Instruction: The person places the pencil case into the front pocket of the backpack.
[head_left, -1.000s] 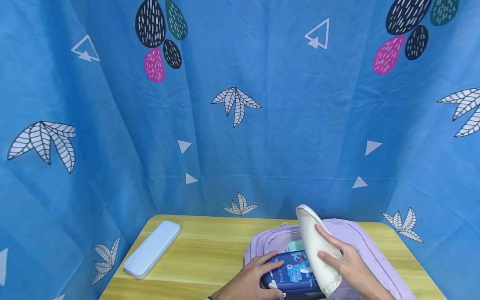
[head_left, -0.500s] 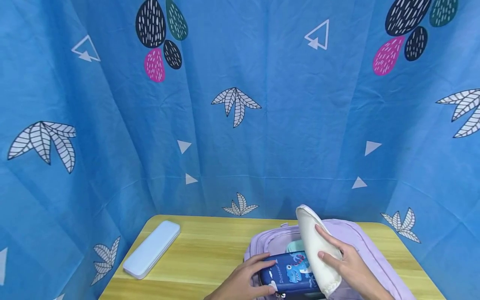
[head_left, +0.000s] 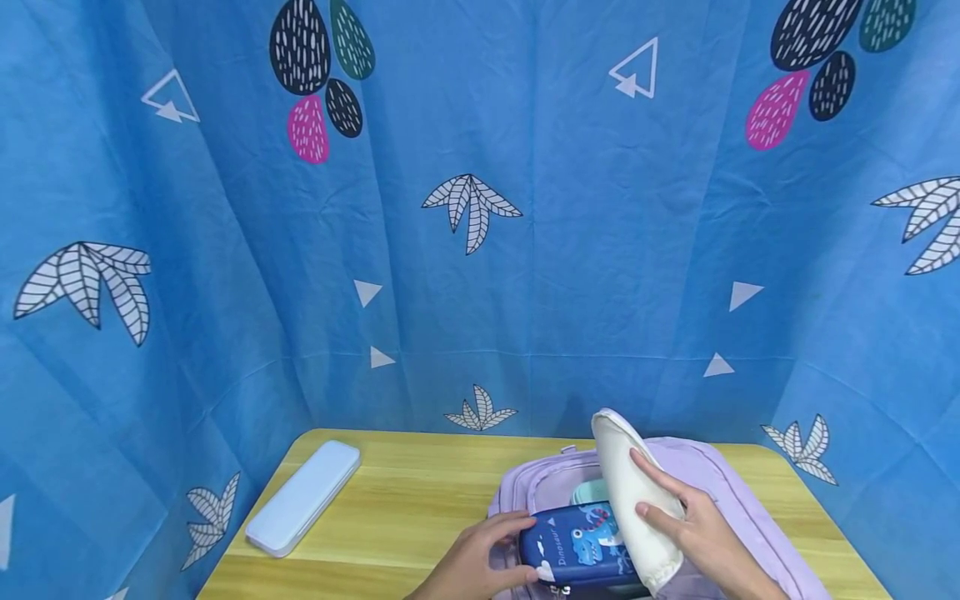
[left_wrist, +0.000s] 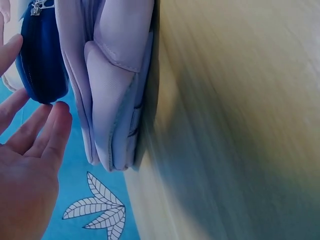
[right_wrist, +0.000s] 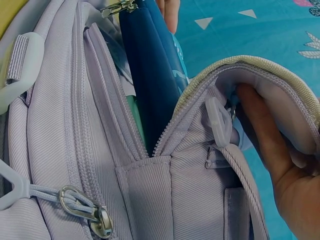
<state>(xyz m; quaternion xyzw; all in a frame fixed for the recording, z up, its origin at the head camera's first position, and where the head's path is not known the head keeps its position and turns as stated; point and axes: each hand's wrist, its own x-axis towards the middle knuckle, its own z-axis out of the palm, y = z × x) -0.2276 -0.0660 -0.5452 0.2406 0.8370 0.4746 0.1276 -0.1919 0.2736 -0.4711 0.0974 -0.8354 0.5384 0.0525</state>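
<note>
A lilac backpack point(head_left: 750, 517) lies on the table with its front pocket unzipped. My right hand point(head_left: 708, 533) grips the pocket's flap point(head_left: 637, 500), folding it back so its off-white side shows; in the right wrist view its fingers are partly hidden behind the flap. A navy pencil case point(head_left: 570, 546) with a blue dinosaur and the word "Dinosaur" sits partly in the pocket opening. My left hand point(head_left: 480, 554) is at the case's left end, fingers fairly straight and fingertips touching or very near it. Something mint green point(head_left: 588, 492) shows behind the case.
A pale blue hard case point(head_left: 303, 500) lies on the left of the wooden table point(head_left: 405, 500). A blue patterned curtain point(head_left: 480, 317) surrounds the table's back and sides. Zip pulls and a buckle point(right_wrist: 25, 65) hang on the bag.
My left hand has slid left along the pencil case, from over its top to its left end. The case has shifted very slightly left. My right hand and the flap have stayed put.
</note>
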